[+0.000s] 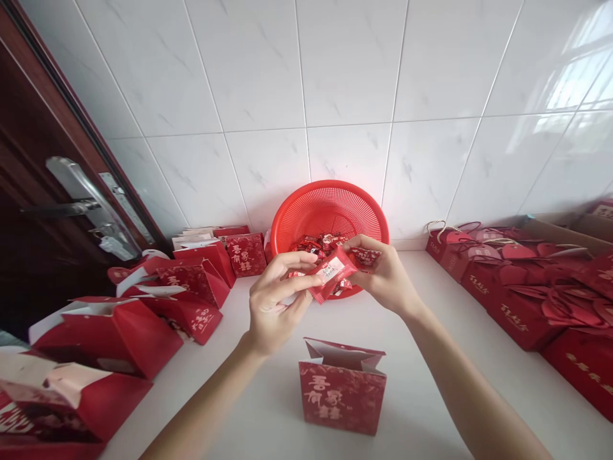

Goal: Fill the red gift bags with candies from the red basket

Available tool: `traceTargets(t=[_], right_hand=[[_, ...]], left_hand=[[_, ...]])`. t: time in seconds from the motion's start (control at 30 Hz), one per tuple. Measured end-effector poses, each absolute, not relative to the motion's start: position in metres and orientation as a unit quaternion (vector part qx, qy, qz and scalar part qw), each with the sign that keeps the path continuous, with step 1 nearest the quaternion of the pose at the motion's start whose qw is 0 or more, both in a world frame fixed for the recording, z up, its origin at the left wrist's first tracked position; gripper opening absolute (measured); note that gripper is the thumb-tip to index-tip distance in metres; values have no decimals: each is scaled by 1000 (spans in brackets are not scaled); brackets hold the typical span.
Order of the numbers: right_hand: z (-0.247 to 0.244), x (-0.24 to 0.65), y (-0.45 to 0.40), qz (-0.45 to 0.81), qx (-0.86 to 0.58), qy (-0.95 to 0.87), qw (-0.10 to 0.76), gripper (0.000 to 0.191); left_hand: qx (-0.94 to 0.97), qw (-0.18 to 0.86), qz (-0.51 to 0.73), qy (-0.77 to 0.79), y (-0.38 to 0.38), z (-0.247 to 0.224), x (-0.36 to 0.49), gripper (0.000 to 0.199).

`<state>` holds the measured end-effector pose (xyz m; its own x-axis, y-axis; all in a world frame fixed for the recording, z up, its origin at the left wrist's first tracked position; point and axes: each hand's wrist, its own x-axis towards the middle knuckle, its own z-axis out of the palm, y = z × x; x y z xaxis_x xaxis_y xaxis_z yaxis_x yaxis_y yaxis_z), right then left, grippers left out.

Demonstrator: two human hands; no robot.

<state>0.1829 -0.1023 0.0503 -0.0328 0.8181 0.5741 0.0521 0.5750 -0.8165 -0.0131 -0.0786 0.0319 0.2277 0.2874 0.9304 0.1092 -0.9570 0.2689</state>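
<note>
Both hands hold a red wrapped candy (331, 273) with a pale printed label, above the front of a red plastic basket (330, 220). My left hand (280, 299) grips its left side between fingers and thumb. From the other side, the fingers of my right hand (380, 275) are closed on the right end of the wrapper. More red wrapped candies (313, 246) lie in the basket, partly hidden by my hands. Below them, a small red paper gift bag (342, 396) with white characters stands upright on the white table, its top open.
Several red paper bags (110, 332) stand along the left side of the white table (230, 390). Rows of red gift boxes (512, 313) with handles line the right, near a cardboard box (565, 233). Behind is a tiled wall (349, 70); a dark door (43, 160) is at left.
</note>
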Motion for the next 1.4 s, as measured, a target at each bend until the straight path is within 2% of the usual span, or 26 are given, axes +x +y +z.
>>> traceTargets(t=[0.47,1.07,1.23,1.4], right_hand=[[53,186,-103,313,-335,-670,583,19],[57,188,-107,330,-318,-667,587,19],[56,191,-107,327,-295,-673,594,23],[55,195,-105,350,-252,-687,585,36]], left_hand=[[788,35,605,107,-75,34,-14,29],[782,58,613,93,-77,33,-12,32],[779,56,615,104,-78,33,-12,31],[779,71,611,119,-78,32,-13,30]])
